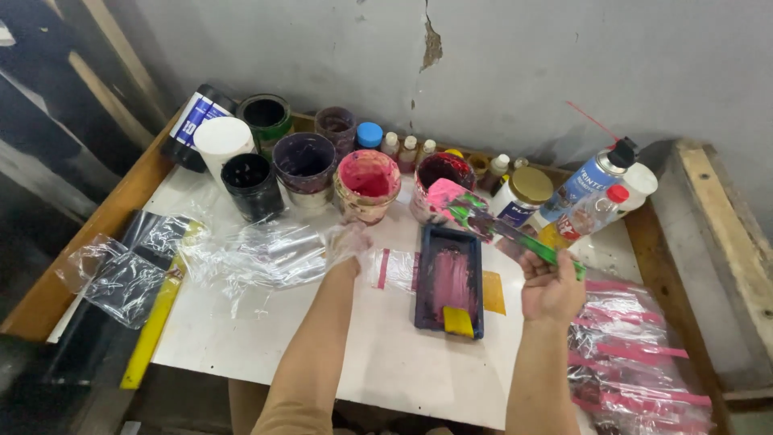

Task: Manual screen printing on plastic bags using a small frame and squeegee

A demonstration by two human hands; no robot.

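Green paint scraper (491, 225) | gripped in right hand (551, 290) fingers | above tray (449, 278)

A printing workshop: ink-stained pots (366, 184), bottles (586, 213), cracked wall (431, 44), messy worktable (378, 354).

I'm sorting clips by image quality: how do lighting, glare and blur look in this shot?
Head view: even, soft light on the white tabletop; the far left edge falls into dark shadow. Glare spots on the crumpled clear plastic sheet. The right hand and its green-handled spatula are slightly smeared; the left hand, in a clear glove, looks hazy. Paint pots stay fairly sharp.
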